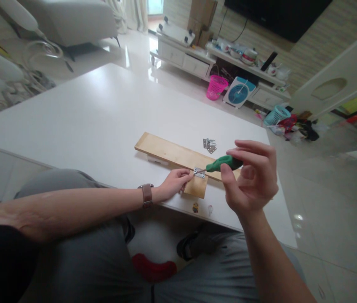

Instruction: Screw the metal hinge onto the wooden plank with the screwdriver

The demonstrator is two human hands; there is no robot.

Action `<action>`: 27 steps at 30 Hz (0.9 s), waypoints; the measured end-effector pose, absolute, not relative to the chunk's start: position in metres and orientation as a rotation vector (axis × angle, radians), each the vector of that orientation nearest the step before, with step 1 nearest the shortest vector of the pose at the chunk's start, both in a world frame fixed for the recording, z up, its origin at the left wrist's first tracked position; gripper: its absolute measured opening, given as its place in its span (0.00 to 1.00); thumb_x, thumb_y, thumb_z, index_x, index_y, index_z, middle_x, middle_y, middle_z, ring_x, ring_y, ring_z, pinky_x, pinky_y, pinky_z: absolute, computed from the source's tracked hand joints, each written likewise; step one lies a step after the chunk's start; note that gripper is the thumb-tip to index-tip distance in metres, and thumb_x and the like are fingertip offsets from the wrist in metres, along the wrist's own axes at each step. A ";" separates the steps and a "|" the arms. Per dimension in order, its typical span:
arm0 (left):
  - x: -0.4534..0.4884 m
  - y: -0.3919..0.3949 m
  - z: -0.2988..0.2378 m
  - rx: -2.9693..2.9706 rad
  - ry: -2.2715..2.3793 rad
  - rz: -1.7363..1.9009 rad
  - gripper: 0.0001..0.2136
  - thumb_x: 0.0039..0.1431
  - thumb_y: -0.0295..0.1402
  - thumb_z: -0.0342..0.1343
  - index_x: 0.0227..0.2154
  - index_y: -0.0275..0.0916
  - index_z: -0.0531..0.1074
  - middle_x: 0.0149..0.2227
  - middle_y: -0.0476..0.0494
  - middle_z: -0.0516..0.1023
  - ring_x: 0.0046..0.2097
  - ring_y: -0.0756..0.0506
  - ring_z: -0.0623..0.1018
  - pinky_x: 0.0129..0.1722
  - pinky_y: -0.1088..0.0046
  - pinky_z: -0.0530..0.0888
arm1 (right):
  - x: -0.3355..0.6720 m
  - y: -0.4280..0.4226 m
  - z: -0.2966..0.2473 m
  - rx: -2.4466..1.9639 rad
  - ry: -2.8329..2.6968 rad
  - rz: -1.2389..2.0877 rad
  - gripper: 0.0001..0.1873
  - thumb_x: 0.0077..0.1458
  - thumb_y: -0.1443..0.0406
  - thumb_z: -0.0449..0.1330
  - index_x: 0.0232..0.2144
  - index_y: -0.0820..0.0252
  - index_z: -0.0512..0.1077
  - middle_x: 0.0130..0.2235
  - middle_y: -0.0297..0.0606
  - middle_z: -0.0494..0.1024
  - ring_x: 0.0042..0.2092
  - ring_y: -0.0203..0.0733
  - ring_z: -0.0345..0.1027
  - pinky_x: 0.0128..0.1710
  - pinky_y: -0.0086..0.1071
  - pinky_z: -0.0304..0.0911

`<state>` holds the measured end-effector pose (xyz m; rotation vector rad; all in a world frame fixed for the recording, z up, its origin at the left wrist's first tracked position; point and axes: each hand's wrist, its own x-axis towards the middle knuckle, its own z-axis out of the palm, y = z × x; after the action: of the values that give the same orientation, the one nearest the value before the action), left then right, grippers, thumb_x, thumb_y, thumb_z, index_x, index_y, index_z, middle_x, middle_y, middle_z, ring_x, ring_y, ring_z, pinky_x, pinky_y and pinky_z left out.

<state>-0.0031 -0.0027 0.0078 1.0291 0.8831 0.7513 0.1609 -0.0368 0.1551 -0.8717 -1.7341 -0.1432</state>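
Screwdriver (224, 163), green handle, right of frame centre, in right hand (254, 174). Thumb below, fingers above, closed lightly around the handle, other fingers loosely curled. Shaft slopes down-left from the handle; tip ends at or just over the metal hinge (200, 173), exact contact too small to tell.

Key relation: hinge lies left of the right-hand grip and slightly lower than the handle, roughly in line with the shaft. Tool's long axis leans well over toward the surface, not upright over the hinge plate. Judgement: that tilt and the tip's place on the plate matter most.

Left hand (175, 183) is nearer the hinge, coming in from lower left. Its thumb and fingertips are drawn together at the hinge's left end, next to the small wood piece (196, 188); cannot tell whether something small is pinched there.

Long board (172, 151) runs from mid-left down toward the right, passing under the screwdriver. Small wood piece sits against its lower edge, just below frame centre; hinge is at that seam. Loose hinges (209, 145) in a pile above the board, apart from both hands. Small yellow item (195, 207) near the white table's (102, 109) lower edge.
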 end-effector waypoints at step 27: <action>-0.004 -0.003 0.011 1.030 0.879 0.740 0.15 0.57 0.43 0.64 0.35 0.34 0.78 0.25 0.51 0.72 0.24 0.53 0.69 0.23 0.78 0.65 | 0.164 -0.034 0.140 -0.860 -1.728 -0.042 0.24 0.67 0.68 0.58 0.62 0.46 0.74 0.61 0.45 0.76 0.58 0.54 0.77 0.52 0.56 0.81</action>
<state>-0.0041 -0.0029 0.0111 1.0301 0.8794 0.7403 0.1637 -0.0337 0.1400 -0.8602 -1.7285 -0.0423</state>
